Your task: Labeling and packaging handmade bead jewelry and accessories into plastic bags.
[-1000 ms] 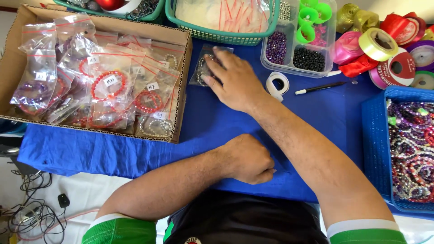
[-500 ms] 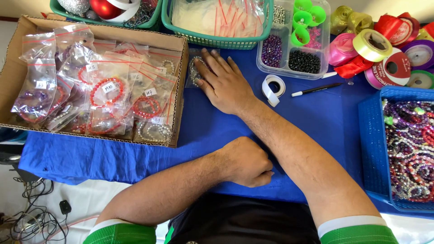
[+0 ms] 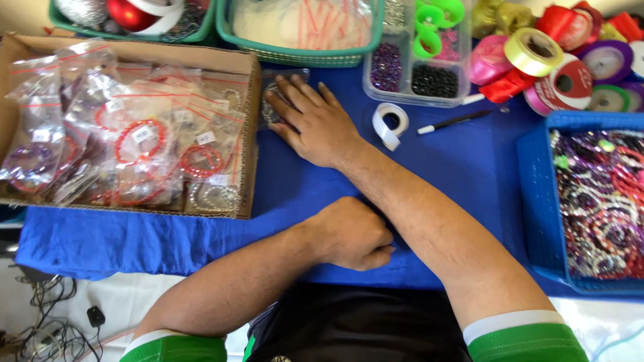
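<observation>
My right hand (image 3: pixel 316 123) lies flat, fingers spread, on a small clear plastic bag (image 3: pixel 272 107) with a dark beaded piece inside. The bag rests on the blue cloth (image 3: pixel 463 167) right beside the cardboard box (image 3: pixel 247 134). Most of the bag is hidden under my palm. My left hand (image 3: pixel 352 233) is curled into a fist on the cloth near the front edge, touching my right forearm. Nothing shows in the fist.
The box holds several bagged bracelets (image 3: pixel 141 144). A white tape roll (image 3: pixel 390 122) and a black pen (image 3: pixel 453 122) lie right of my hand. Behind are a clear bead organiser (image 3: pixel 419 77), green baskets (image 3: pixel 302 57) and ribbon spools (image 3: pixel 570 74). A blue basket of beads (image 3: pixel 540 201) stands right.
The view has shifted slightly. My right hand stays flat on the bag and my left fist stays where it was.
</observation>
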